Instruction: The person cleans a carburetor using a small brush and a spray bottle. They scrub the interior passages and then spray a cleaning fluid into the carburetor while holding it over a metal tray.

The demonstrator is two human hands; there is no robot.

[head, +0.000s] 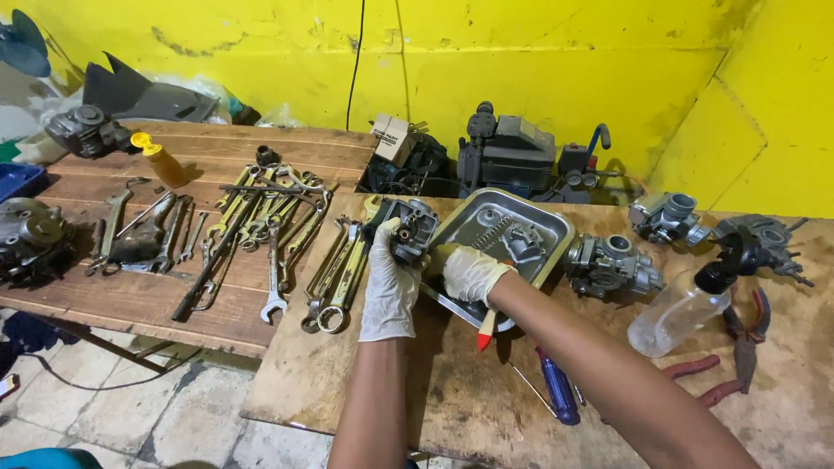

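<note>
My left hand [389,287], in a white glove, grips a dark metal carburetor [408,227] at the left edge of a shallow steel tray [556,227]. My gloved right hand [469,271] rests on the tray's near rim beside the carburetor. A red-tipped tool [486,332] pokes out under its wrist, but I cannot see whether the fingers hold it. Inside the tray lie a spring [492,230] and small metal parts [523,243].
Several wrenches [269,230] lie spread on the plank bench at left. Two more carburetors [608,265] [667,217] sit right of the tray, beside a clear spray bottle [682,308], red-handled pliers [738,356] and a blue screwdriver [556,391]. A compressor [508,156] stands against the yellow wall.
</note>
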